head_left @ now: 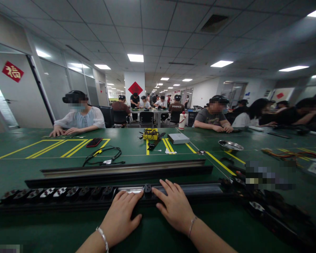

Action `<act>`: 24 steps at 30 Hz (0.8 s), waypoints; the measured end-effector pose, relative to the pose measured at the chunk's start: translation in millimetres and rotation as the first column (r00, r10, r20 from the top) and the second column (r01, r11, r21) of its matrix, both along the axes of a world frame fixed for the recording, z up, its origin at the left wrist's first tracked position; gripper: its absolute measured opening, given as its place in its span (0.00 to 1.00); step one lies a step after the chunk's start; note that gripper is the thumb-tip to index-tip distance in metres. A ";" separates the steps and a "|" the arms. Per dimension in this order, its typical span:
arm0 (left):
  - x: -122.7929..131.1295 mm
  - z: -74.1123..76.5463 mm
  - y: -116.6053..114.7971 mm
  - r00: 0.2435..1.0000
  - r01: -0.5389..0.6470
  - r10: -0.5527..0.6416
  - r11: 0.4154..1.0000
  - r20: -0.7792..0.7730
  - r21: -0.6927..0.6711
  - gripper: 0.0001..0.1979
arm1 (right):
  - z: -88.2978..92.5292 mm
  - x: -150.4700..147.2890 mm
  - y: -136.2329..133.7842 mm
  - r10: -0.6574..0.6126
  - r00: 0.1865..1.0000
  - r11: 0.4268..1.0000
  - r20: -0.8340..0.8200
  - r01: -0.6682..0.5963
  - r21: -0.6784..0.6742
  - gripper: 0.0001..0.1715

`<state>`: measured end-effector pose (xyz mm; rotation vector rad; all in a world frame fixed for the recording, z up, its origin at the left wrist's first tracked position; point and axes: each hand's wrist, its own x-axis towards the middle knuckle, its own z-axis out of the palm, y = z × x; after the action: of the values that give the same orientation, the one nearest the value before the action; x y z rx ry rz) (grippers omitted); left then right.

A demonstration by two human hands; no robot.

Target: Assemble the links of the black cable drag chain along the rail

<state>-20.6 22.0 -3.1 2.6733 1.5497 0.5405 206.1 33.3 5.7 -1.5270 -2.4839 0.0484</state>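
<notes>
A long black rail [205,189] with a silvery channel lies across the table in front of me. At its left end sits a row of several black and white socket-like modules [73,191]. One small black module [147,189] stands apart in the channel, between my hands. My left hand [121,216] has its fingers stretched over the rail, the index fingertip at the module's left side. From the right, my right hand [175,205] reaches in with fingers spread, its index fingertip at or just beside the module. Whether either fingertip presses on it, I cannot tell.
Behind the rail lies a second long black strip [126,170]. Loose dark modules [276,211] are heaped at the right. Farther back are a cable [102,154], a phone [94,142], a grey box [178,138] and a metal bowl [230,145]. People sit across the table.
</notes>
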 end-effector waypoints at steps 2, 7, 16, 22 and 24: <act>0.4 0.4 -0.1 1.000 -0.002 0.002 1.000 -0.002 0.001 0.29 | 0.0 -0.2 -0.3 0.001 1.000 1.000 -0.006 -0.001 -0.001 0.28; 1.7 1.6 -0.5 1.000 -0.009 0.009 1.000 -0.008 0.001 0.29 | -0.1 -0.9 -0.7 0.001 0.999 1.000 -0.034 -0.001 0.009 0.30; 4.6 6.9 -2.4 0.999 -0.029 0.028 0.999 -0.015 -0.029 0.29 | -1.8 -0.4 -0.4 0.000 0.999 1.000 -0.051 0.001 0.023 0.32; 5.5 9.0 -2.5 0.999 -0.038 0.037 0.998 -0.024 -0.045 0.30 | -2.9 -1.1 0.3 -0.009 1.000 0.999 -0.019 0.009 0.033 0.33; 6.4 9.5 -2.5 0.998 -0.048 0.046 0.997 -0.033 -0.067 0.29 | -2.8 -1.0 0.3 -0.008 1.000 0.999 -0.009 0.009 0.037 0.33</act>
<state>-14.2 19.5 6.3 2.6145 1.6121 0.4410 205.0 33.6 2.9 -1.5194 -2.4571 0.0083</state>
